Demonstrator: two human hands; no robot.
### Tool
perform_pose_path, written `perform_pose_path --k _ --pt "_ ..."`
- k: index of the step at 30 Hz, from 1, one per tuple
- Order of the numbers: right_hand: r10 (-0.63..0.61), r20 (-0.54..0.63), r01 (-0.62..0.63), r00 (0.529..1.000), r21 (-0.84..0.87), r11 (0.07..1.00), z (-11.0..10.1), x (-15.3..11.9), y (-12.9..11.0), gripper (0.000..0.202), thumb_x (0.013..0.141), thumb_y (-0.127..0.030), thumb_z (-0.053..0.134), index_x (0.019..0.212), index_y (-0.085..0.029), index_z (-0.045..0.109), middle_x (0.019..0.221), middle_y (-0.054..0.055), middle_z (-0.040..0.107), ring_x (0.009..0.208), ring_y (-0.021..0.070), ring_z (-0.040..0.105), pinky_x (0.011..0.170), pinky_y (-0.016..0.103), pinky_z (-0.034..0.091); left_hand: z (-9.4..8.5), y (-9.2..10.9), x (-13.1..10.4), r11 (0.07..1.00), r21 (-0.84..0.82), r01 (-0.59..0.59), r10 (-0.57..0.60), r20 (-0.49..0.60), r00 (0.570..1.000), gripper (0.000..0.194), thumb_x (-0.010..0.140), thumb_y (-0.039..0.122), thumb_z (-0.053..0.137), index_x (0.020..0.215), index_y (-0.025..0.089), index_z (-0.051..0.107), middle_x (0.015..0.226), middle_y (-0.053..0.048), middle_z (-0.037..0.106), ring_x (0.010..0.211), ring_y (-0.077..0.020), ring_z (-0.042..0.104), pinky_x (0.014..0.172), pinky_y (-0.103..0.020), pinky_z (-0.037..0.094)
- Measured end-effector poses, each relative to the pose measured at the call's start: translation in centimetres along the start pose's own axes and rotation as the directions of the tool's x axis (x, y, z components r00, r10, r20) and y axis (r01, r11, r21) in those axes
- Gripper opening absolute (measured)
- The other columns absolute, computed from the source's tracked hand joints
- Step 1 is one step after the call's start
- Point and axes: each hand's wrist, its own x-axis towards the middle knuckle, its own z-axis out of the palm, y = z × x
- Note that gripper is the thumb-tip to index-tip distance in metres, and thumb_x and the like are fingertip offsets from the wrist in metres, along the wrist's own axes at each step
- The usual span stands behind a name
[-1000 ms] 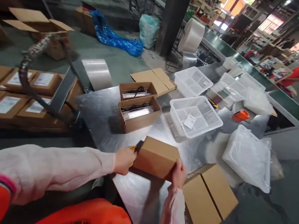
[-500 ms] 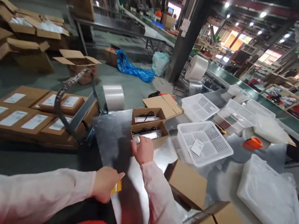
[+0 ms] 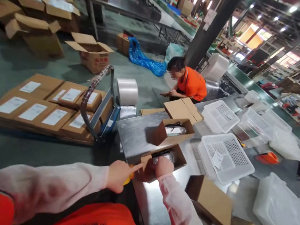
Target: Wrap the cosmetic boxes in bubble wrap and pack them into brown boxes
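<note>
My right hand is at the near cardboard box, gripping its near side with the fingertips hidden inside the box. A dark cable and a silvery wrapped item lie in this open box. My left hand is closed round a yellow tool, mostly hidden by the fingers, its index finger stretched toward the box's left corner. Just beyond stands a second open box, holding a similar silvery item and dark cable. Both boxes rest on a metal table.
Perforated white trays sit to the right, near an orange tape dispenser. Closer are brown cartons and clear plastic packaging. A trolley of labelled boxes is at left. A co-worker crouches beyond the table.
The near box has come toward me with my right hand, leaving a gap to the other box. My left hand has moved up beside it. A crouching co-worker has come into view.
</note>
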Motion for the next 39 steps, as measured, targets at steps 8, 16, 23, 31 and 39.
perform_pose_path --k 8,16,23,31,39 --pt "0.219 -0.22 -0.225 0.951 -0.001 0.974 -3.0 2.1 3.7 0.086 0.08 -0.07 0.064 0.128 0.001 0.054 0.123 0.031 0.061 0.118 0.037 0.06 0.096 0.039 0.044 -1.2 -0.5 4.5 0.997 -0.006 -0.079 0.079 0.036 0.996 0.118 0.055 0.026 0.076 0.159 0.018 0.021 0.112 -0.023 0.072 0.098 -0.0397 0.071 0.08 -0.045 0.058" --pt "0.41 -0.106 -0.422 0.906 -0.128 0.898 3.2 0.7 -0.4 0.118 0.073 -0.079 0.062 0.143 0.014 0.039 0.143 0.046 0.037 0.134 0.0517 0.043 0.105 0.063 0.033 -3.8 -2.1 2.4 0.999 -0.038 0.037 -0.038 -0.032 0.999 0.105 0.059 0.024 0.07 0.155 0.012 0.03 0.11 -0.022 0.073 0.102 -0.0388 0.07 0.086 -0.046 0.057" --pt "0.344 -0.051 -0.347 0.938 -0.073 0.935 1.4 -1.6 1.4 0.092 0.082 -0.062 0.065 0.136 0.01 0.051 0.141 0.038 0.047 0.131 0.0457 0.051 0.108 0.054 0.041 -4.3 0.4 4.1 0.996 0.0 -0.092 0.091 0.05 0.995 0.124 0.049 0.018 0.072 0.159 0.019 0.016 0.113 -0.018 0.073 0.102 -0.038 0.07 0.088 -0.046 0.056" --pt "-0.223 -0.425 0.286 0.877 0.091 0.954 7.6 -6.1 1.3 0.097 0.084 -0.065 0.057 0.153 -0.002 0.032 0.16 0.023 0.022 0.151 0.0395 0.017 0.12 0.064 0.022 -2.5 1.4 5.1 0.989 0.084 -0.12 0.105 0.159 0.982 0.115 0.051 0.021 0.068 0.158 0.017 0.025 0.112 -0.019 0.074 0.1 -0.0389 0.071 0.087 -0.047 0.057" --pt "-0.262 -0.345 0.356 0.901 0.245 0.902 8.2 -0.8 0.8 0.075 0.099 -0.05 0.043 0.153 0.0 0.027 0.163 0.02 0.01 0.153 0.0335 0.002 0.124 0.059 0.013 -15.9 4.4 4.7 0.907 0.41 -0.093 -0.006 0.235 0.972 0.052 0.057 0.021 0.063 0.107 0.018 0.075 0.096 -0.018 0.076 0.095 -0.0432 0.07 0.082 -0.051 0.055"
